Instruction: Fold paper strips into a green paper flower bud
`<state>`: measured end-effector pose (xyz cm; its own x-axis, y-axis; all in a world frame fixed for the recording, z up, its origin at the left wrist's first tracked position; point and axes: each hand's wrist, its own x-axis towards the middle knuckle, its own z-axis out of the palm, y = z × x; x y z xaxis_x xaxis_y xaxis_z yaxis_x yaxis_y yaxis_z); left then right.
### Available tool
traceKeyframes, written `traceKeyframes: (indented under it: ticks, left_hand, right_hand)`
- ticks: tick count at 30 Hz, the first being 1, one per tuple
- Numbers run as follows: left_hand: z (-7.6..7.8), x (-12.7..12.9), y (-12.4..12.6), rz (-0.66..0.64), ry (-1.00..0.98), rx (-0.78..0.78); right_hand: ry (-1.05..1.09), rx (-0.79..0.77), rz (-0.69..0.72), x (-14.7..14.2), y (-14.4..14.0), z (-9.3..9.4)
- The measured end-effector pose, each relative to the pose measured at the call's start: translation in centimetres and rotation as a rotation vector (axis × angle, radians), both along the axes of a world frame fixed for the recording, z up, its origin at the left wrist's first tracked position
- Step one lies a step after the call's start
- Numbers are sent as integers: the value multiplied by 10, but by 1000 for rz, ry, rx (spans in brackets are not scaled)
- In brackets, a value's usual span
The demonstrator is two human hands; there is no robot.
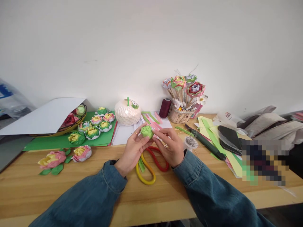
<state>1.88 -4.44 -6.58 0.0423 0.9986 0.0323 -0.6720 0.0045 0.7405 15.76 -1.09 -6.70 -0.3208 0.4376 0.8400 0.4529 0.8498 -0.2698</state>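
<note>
In the middle of the frame I see a small green paper flower (147,131), gripped between the thumb and fingers of the left hand (133,150). The right hand (171,146) has its fingertips up against the flower's right side, but I can't tell whether they pinch it. Just below, scissors (146,182) with red and yellow handles lie on the wooden table (21,195). More paper flowers (92,132) sit to the left.
</note>
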Motion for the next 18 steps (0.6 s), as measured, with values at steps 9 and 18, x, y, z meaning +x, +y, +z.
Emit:
traceKeyframes:
  ticks: [9, 18]
  left_hand:
    - [-2, 0, 1, 34, 30, -13]
    - [-6, -3, 5, 67, 193, 53]
  right_hand:
    - [164, -333, 206, -2, 0, 8]
    - [273, -961, 369, 1, 7, 20]
